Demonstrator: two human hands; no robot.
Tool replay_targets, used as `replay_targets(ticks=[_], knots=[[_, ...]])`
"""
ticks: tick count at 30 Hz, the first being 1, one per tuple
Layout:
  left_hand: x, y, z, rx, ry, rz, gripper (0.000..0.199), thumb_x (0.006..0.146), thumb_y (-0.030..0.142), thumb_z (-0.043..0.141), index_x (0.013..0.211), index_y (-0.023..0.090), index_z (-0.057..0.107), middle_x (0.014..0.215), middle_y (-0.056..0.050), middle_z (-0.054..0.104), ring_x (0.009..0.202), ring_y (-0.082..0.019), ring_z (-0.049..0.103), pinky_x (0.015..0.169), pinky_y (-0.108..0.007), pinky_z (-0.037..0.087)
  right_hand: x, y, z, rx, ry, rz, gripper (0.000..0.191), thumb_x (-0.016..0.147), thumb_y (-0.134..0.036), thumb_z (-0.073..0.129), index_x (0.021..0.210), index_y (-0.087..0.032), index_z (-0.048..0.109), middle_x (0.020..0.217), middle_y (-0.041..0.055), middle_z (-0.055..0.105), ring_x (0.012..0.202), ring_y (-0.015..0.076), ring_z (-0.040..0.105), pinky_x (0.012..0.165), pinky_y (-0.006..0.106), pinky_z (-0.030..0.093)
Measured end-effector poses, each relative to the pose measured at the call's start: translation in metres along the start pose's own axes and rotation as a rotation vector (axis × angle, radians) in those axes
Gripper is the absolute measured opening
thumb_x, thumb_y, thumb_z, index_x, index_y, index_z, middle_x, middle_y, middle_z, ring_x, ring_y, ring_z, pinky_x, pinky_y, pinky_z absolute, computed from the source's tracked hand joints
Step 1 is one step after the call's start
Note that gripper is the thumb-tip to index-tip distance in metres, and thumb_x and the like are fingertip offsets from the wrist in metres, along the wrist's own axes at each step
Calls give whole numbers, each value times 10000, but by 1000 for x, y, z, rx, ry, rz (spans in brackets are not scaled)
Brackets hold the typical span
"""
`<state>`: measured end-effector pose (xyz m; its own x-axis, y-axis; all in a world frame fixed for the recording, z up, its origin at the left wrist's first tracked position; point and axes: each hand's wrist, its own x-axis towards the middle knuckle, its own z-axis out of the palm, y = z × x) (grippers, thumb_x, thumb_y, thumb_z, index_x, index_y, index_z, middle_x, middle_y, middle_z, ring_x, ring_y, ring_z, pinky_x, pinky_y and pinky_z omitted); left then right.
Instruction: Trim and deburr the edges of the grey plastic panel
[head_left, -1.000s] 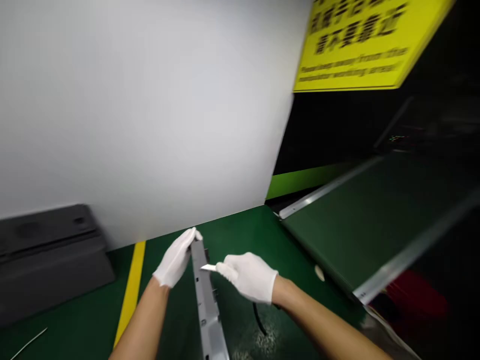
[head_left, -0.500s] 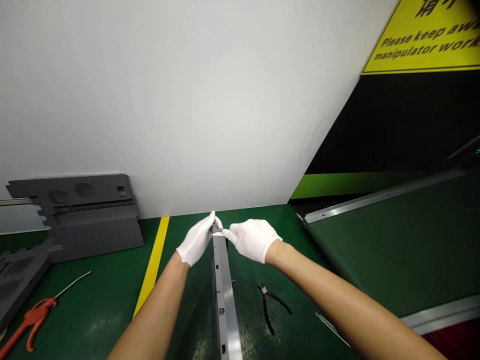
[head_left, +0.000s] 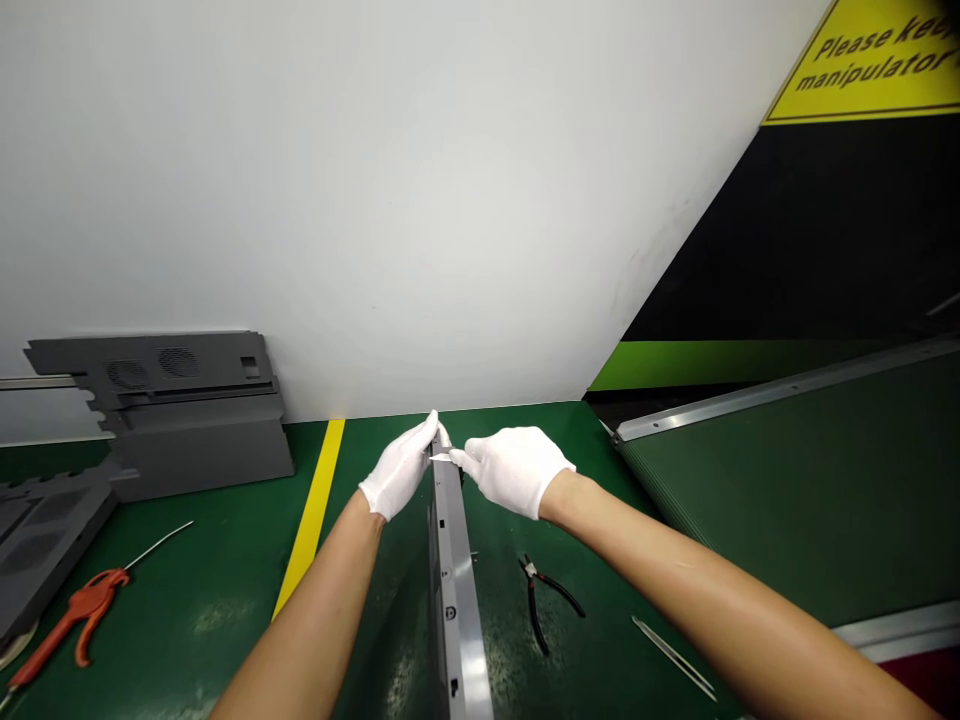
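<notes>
A long, narrow grey metal part stands on edge on the green table, running away from the camera. My left hand, in a white glove, grips its far end from the left side. My right hand, also gloved in white, is closed around a small pointed blade, whose tip lies over the top edge of the part near its far end. The handle is hidden in the glove.
Black-handled cutters and metal tweezers lie right of the part. At the left are an orange air gun and grey plastic panels. A green conveyor is at the right, a white wall behind.
The view has shifted slightly, so the table objects sit a little higher and further right, and more of the tweezers shows. Both hands keep nearly the same place at the part's far end.
</notes>
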<state>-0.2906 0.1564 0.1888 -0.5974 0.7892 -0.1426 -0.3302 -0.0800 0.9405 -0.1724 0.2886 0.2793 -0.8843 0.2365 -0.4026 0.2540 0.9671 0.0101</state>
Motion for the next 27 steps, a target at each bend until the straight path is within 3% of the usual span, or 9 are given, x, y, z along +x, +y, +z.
replay_targets(ticks=[27], knots=[[10, -8, 2, -3, -39, 3, 506, 943, 619, 572, 761, 146, 557, 794, -25, 520, 763, -143, 444, 759, -313, 373, -4, 12, 12, 12, 96, -38, 684, 1011, -638, 131, 1016, -205, 660, 803, 85, 595, 835, 259, 651, 796, 476, 526]])
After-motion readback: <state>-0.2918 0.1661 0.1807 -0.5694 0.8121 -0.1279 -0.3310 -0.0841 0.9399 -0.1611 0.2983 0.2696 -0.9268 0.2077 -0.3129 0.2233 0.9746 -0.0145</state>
